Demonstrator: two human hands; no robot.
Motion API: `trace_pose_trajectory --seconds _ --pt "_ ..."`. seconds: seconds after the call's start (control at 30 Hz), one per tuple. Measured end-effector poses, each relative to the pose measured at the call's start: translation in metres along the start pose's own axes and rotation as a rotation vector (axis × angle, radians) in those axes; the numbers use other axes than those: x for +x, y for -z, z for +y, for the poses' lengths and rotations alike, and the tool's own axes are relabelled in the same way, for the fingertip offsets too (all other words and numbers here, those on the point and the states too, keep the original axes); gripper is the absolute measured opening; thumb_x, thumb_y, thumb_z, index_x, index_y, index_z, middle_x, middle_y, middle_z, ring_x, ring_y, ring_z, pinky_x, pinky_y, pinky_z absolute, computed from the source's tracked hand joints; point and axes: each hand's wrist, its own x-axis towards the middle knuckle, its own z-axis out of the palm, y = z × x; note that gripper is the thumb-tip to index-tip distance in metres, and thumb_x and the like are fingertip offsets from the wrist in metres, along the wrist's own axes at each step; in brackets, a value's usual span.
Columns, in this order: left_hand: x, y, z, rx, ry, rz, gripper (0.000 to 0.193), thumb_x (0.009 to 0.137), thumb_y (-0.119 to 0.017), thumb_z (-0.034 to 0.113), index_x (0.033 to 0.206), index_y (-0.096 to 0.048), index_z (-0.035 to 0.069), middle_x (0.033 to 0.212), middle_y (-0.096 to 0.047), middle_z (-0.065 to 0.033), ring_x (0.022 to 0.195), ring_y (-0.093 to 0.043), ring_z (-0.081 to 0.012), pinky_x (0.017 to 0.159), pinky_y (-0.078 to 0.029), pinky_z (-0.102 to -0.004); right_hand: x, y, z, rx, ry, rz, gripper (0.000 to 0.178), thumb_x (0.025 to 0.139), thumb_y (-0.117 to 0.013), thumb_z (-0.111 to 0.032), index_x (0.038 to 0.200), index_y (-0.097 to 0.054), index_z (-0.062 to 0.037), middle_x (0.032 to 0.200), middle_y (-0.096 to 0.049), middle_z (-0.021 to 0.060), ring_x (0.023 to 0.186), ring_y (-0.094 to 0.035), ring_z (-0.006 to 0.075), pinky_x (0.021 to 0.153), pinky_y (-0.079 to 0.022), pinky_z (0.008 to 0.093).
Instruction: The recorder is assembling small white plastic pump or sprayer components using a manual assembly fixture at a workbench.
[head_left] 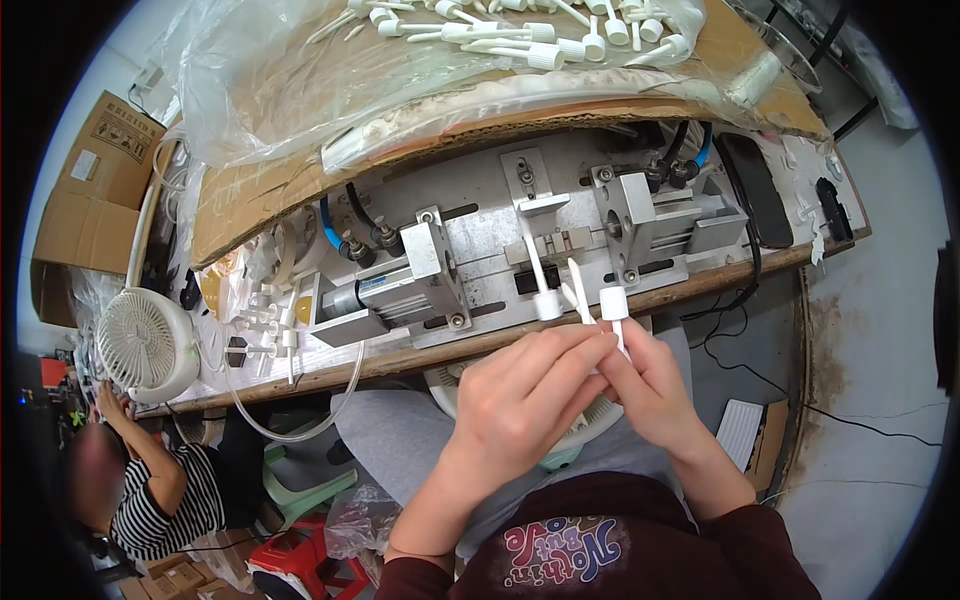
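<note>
My left hand [525,405] is closed, its fingertips meeting those of my right hand [650,385] in front of the bench edge. Pointed white sticks [580,288] rise from between the fingers, apparently pinched by the left hand. The right hand is closed around the stem of a white capped applicator [614,303], its ribbed cap upward. Just beyond the hands, another capped applicator [547,303] lies cap toward me, its stem reaching across the metal fixture [550,245]. Where the lower ends of the sticks sit is hidden by my fingers.
Metal cylinder blocks stand left [400,275] and right [640,225] of the fixture. A cardboard sheet [265,195] bears a plastic bag with many capped applicators [545,56]. A phone [755,190] lies right, a white fan [150,345] left. A person in stripes [170,500] sits at lower left.
</note>
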Motion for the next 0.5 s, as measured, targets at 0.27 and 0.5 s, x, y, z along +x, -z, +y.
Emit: trace_pose_trajectory --seconds 0.27,0.5 --pt "-0.010 0.002 0.001 0.082 0.099 0.082 0.038 0.072 -0.080 -0.006 0.109 -0.072 0.000 0.096 -0.070 -0.0088 0.078 -0.069 -0.0188 0.067 -0.056 -0.0306 0.004 0.009 -0.006 0.230 -0.194 -0.065 0.023 0.107 -0.045 -0.022 0.106 -0.058 -0.0021 0.079 -0.058 0.0013 0.063 -0.048 0.0051 0.059 -0.040 0.0193" --pt "-0.004 -0.003 -0.015 0.501 0.060 -0.031 0.030 0.076 -0.078 0.005 0.106 -0.074 0.006 0.112 -0.073 -0.0045 0.065 -0.063 -0.0184 0.060 -0.051 -0.0281 0.007 0.005 0.005 0.061 0.100 0.132 0.030 0.106 -0.045 -0.023 0.097 -0.064 -0.0023 0.098 -0.055 0.0023 0.077 -0.047 0.0046 0.063 -0.038 0.0199"
